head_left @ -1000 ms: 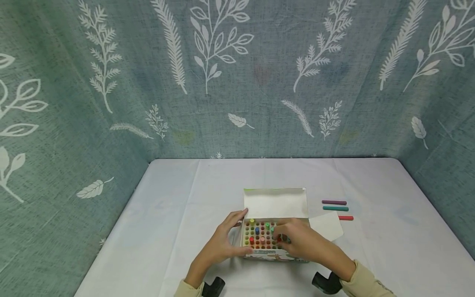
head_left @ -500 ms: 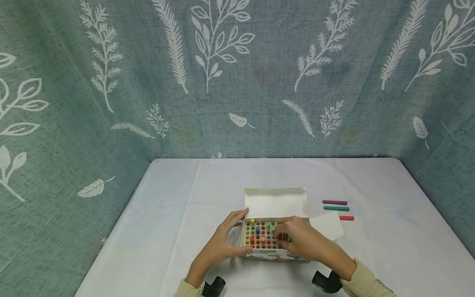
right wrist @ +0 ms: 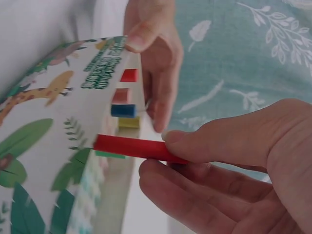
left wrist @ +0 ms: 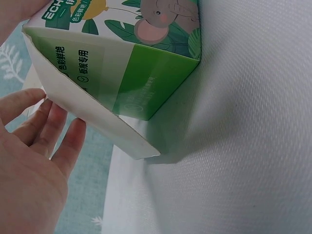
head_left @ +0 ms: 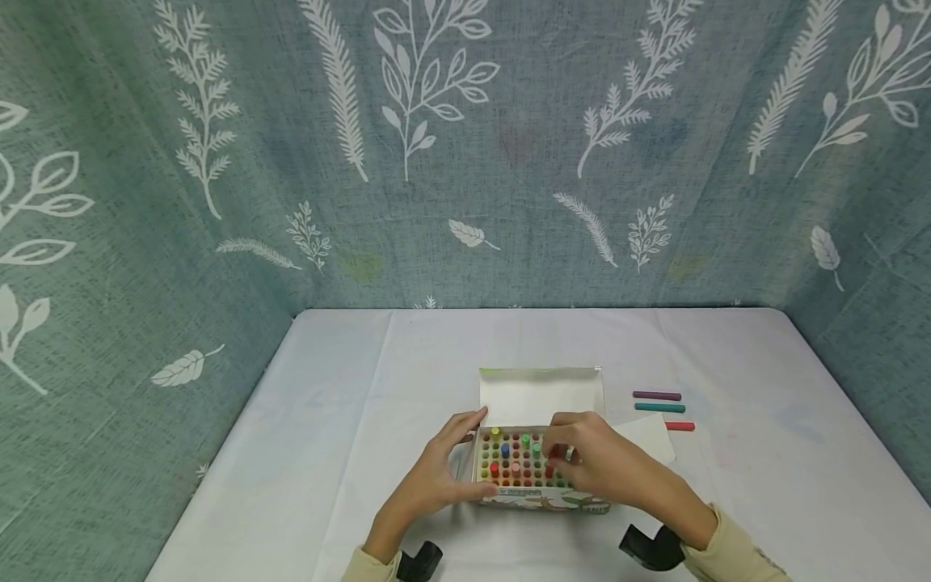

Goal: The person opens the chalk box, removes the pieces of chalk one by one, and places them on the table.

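An open chalk box (head_left: pixel 538 499) with an animal print stands on the table, its holed tray (head_left: pixel 518 478) facing up. Several coloured chalk ends stick out, among them a blue chalk (head_left: pixel 505 450) and a yellow chalk (head_left: pixel 495 432). At the box's left end my left hand (head_left: pixel 432 473) holds it, thumb at the front top edge, fingers by the raised side flap (left wrist: pixel 87 109). Over the tray's right part, my right hand (head_left: pixel 600 461) pinches a red chalk stick (right wrist: pixel 139 147) between thumb and fingers. The stick's free end overlaps the box's front edge in the right wrist view.
Behind the tray the white lid (head_left: pixel 541 396) stands raised, and a right side flap (head_left: pixel 650 436) juts out. A purple chalk (head_left: pixel 657 396), a teal chalk (head_left: pixel 659 407) and another red chalk (head_left: pixel 680 426) lie to the right on the white tablecloth (head_left: pixel 378 477).
My right hand has shifted slightly right and away from the front of the tray, uncovering more holes and a red chalk end. The left hand stays in place on the box.
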`<state>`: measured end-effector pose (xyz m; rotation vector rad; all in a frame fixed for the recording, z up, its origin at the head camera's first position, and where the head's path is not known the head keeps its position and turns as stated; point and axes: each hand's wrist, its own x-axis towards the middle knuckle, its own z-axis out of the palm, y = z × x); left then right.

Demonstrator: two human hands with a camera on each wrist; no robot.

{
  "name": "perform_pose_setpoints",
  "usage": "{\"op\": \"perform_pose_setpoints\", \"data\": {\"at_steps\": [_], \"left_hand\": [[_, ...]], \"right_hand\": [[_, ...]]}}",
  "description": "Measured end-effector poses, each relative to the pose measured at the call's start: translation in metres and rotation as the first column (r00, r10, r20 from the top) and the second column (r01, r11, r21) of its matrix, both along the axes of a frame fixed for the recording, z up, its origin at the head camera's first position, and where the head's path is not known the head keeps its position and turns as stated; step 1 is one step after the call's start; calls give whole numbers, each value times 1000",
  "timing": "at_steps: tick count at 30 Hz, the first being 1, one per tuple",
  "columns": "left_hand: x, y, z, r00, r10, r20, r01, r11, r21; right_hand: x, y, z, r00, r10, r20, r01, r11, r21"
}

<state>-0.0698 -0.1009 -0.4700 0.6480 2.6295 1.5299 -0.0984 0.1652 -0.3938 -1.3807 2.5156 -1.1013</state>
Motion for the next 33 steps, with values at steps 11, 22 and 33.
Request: {"op": "perform_pose_setpoints", "data": {"at_steps": [11,22,33], "left_hand": [[0,0,1,1000,-7,0,7,1000,-13],[0,0,1,1000,-1,20,1,1000,-6],[0,-1,-2,1000,-10,24,10,1000,1]], "right_hand": [[0,14,15,997,-24,-68,21,999,-47],[-1,29,23,993,-81,-91,73,993,-92],[-5,51,24,979,-166,-119,146,976,-160]]}}
